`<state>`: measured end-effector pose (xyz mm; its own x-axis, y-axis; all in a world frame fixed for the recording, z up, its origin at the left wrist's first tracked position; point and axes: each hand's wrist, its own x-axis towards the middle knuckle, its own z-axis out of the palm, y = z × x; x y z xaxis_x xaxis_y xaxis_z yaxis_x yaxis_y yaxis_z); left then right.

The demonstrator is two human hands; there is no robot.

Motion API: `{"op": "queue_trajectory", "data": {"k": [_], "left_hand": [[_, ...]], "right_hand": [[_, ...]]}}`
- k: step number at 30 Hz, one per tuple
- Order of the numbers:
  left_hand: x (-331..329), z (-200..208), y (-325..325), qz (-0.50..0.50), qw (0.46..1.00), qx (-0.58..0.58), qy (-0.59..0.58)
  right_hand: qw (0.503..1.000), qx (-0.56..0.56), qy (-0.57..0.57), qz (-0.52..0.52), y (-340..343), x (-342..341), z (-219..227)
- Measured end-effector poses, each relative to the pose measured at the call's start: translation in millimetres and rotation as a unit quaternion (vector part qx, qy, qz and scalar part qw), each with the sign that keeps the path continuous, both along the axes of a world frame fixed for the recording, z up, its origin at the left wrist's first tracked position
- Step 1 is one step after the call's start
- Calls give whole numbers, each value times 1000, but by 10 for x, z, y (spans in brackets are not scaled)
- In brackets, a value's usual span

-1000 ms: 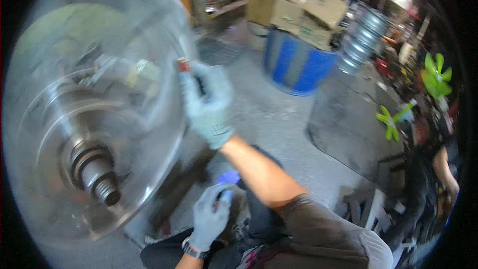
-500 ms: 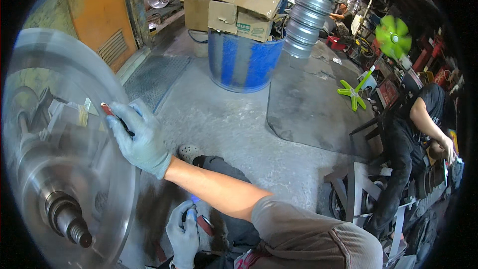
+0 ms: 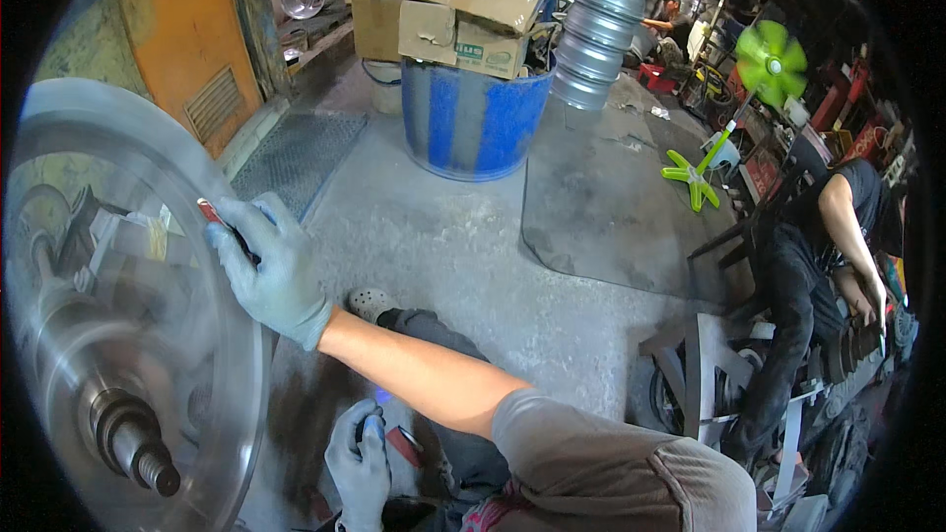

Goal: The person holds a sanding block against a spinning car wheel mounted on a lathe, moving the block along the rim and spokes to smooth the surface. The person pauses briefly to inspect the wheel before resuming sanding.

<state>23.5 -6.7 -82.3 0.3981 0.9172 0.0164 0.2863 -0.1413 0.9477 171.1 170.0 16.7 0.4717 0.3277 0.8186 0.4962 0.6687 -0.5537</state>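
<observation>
While gripping a red-tipped tool (image 3: 211, 213), gloved hands (image 3: 271, 271) closed

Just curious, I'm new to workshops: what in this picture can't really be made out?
- Spinning wheel, head view: motion blur smears its face and the parts behind it.
- Red-tipped tool in the right hand: mostly hidden by the glove.
- Small item in the left hand: covered by fingers, near the lower edge.
- Other person at the right: bent by the lens rim; their work is unclear.

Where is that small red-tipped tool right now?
In the head view, far left: the right hand presses the red-tipped tool against the spinning wheel.
</observation>
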Motion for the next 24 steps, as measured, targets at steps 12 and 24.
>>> {"op": "queue_trajectory", "data": {"k": [12, 24], "left_hand": [[41, 54, -33, 5, 1000, -1, 4], [25, -8, -16, -10, 999, 41, 11]], "right_hand": [[1000, -1, -8, -20, 25, 7, -26], [999, -17, 6, 34, -95, -115, -9]]}}
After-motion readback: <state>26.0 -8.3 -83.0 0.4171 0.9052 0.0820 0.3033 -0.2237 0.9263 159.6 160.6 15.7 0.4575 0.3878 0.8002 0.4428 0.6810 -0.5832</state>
